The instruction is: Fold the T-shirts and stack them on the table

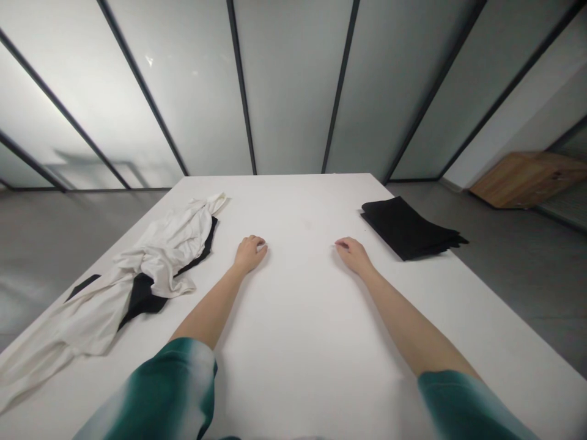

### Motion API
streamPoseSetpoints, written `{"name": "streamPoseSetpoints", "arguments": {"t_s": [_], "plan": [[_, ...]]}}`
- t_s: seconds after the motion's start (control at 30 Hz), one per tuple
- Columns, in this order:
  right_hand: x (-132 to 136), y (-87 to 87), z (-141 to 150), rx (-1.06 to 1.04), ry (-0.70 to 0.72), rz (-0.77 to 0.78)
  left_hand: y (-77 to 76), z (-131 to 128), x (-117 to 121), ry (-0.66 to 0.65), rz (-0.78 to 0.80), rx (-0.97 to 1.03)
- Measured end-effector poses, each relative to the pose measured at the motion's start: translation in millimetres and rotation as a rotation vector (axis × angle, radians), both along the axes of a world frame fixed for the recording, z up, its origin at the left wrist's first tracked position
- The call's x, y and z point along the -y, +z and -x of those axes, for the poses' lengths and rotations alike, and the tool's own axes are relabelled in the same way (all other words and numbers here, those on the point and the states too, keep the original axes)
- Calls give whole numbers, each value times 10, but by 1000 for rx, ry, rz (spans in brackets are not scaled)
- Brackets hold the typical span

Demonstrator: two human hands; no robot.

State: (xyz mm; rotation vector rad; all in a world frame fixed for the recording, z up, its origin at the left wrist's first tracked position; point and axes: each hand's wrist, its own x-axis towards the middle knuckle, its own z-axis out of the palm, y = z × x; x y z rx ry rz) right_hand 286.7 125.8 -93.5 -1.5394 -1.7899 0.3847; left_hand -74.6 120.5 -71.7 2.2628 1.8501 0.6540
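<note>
My left hand (250, 253) rests on the white table (298, 318) left of its middle, the fingers curled in toward the thumb. No object shows in it. Across from it, my right hand (354, 254) lies on the tabletop in much the same way, fingers bent to the thumb and nothing visible between them. Bare tabletop separates the two hands. Nearest my left hand is a crumpled white garment (160, 244), heaped partly over a black cloth (144, 296). Beyond my right hand lies a stack of folded black cloth (408, 229), apart from the hand.
The white garment trails along the table's left side toward the near corner. The black stack reaches over the right edge. Frosted glass panels (293, 85) with dark frames stand behind the table. A wooden cabinet (527, 177) is at the far right on the grey floor (545, 275).
</note>
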Motion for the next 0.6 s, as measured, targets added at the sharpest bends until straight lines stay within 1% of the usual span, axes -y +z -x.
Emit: {"name": "streamPoseSetpoints", "arguments": {"t_s": [0.13, 0.2, 0.3, 0.37, 0.43, 0.53, 0.6], "plan": [[-11, 6, 0, -32, -16, 18, 20, -4, -7, -1, 25, -1], [-11, 17, 0, -32, -11, 27, 51, 6, -32, -33, 57, -4], [-15, 32, -4, -26, -5, 38, 151, 101, -91, -96, 147, 2], [-22, 36, -4, -24, 0, 42, 259, 254, -123, -72, 195, -32], [-32, 36, 1, -24, 6, 40, 386, 484, -131, 48, 174, -120], [-47, 35, 19, -14, 5, 33, 558, 915, -78, 359, 65, -273], [-53, 38, 35, 5, -3, 28, 630, 1196, -13, 539, 24, -346]]}}
